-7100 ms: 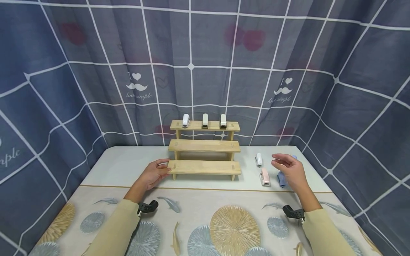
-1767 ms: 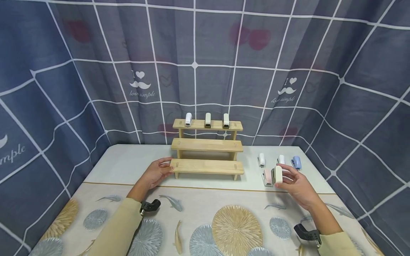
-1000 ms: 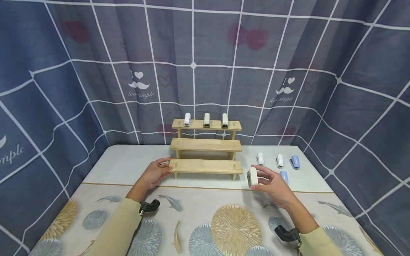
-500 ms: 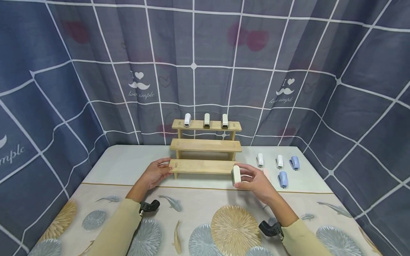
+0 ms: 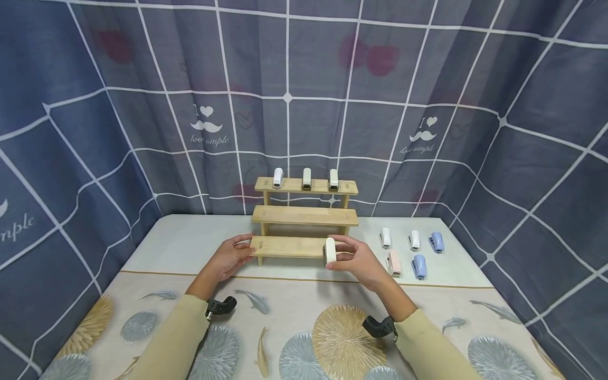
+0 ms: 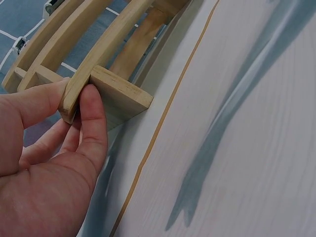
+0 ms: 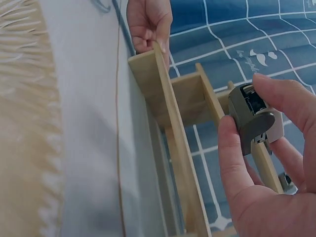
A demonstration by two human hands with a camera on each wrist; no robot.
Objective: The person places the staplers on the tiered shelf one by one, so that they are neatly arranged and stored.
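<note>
A three-tier wooden stand (image 5: 287,247) is on the table. My left hand (image 5: 231,258) pinches the left end of its lowest board, thumb on top and fingers beneath in the left wrist view. Between the thumb and fingers of my right hand (image 5: 357,262), a small cream stapler (image 5: 330,251) is held upright, in front of the lowest board's right part. Its dark grey underside (image 7: 247,118) shows in the right wrist view. The top board carries a white stapler (image 5: 277,178), a cream stapler (image 5: 306,179) and another cream stapler (image 5: 334,180).
Right of the stand lie two white staplers (image 5: 385,238), a pink stapler (image 5: 393,263), a blue stapler (image 5: 436,241) and a nearer blue stapler (image 5: 419,266). A patterned cloth (image 5: 266,327) covers the near table. Behind hangs a checked curtain (image 5: 309,126).
My right hand has picked up the cream stapler and carried it left from the table's right side to the lowest board. My left hand keeps its grip on the stand.
</note>
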